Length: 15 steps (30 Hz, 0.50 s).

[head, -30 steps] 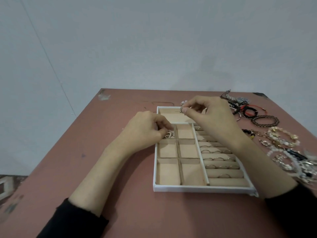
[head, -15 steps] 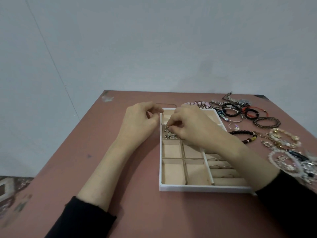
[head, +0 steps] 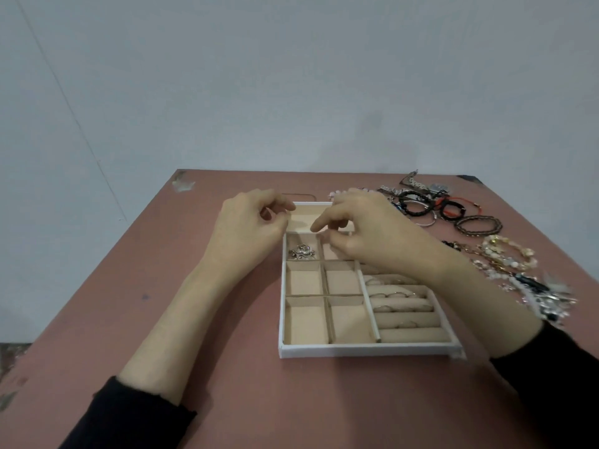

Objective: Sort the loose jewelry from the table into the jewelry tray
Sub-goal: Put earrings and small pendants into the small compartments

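Observation:
The white jewelry tray (head: 356, 350) with beige compartments lies mid-table. A small heap of silver pieces (head: 302, 252) sits in its upper-left small compartment, and several rings (head: 398, 296) are tucked into the ring rolls on the right side. My left hand (head: 249, 228) hovers at the tray's far-left corner, fingers curled, thumb against forefinger, nothing visible in it. My right hand (head: 372, 234) is over the small compartment beside the silver pieces, forefinger stretched out and thumb pinched to another finger; whether it holds anything is unclear. Loose bracelets (head: 418, 207) lie to the right.
Right of the tray are black bracelets, a red cord bracelet (head: 453, 205), a brown beaded bracelet (head: 478, 225), pale bead bracelets (head: 505, 254) and a tangled pile (head: 544, 296) near the table's right edge. Pink beads (head: 334, 193) peek from behind my right hand.
My right hand came down from the tray's far end to the row of small compartments. My left hand lifted from the silver pieces' compartment to the far-left corner.

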### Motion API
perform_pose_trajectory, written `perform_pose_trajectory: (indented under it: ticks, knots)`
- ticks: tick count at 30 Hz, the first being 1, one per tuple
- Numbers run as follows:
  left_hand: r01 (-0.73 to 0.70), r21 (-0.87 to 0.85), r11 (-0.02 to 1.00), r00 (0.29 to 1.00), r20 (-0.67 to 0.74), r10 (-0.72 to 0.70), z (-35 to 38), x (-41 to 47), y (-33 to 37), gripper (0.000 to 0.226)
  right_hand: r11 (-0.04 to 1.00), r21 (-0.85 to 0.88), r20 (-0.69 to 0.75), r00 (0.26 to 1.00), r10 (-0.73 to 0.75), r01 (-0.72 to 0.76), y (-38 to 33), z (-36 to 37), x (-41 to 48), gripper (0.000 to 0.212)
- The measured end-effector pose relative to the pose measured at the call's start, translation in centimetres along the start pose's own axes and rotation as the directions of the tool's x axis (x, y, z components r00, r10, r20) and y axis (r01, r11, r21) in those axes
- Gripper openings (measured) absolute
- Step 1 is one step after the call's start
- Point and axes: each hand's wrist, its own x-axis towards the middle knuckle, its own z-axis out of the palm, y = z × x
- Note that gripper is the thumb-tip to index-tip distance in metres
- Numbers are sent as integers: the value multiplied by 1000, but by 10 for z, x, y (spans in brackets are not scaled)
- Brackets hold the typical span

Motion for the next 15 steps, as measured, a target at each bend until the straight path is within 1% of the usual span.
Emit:
perform_pose_trajectory:
  ticks: [3, 7, 10, 12, 15]
  knots:
    - [-16, -37, 999, 1000, 24, 17, 3, -2, 9, 22, 995, 60, -46, 996, 81, -78, 15, -19, -19, 22]
    - [-101, -60, 993, 985, 135, 108, 14, -4, 37, 18, 963, 150, -132, 961, 244, -224, 47, -45, -50, 21]
    - [-182, -61, 981, 951, 244, 191, 30, -4, 64, 15, 925, 199, -189, 914, 360, -323, 72, -60, -74, 21]
    - [-224, -60, 973, 917, 325, 231, 46, -3, 82, 14, 890, 246, -230, 869, 439, -384, 90, -65, -88, 21]
    - [-296, -73, 953, 851, 432, 297, 74, -3, 105, 18, 807, 402, -285, 779, 558, -432, 109, -63, -104, 20]
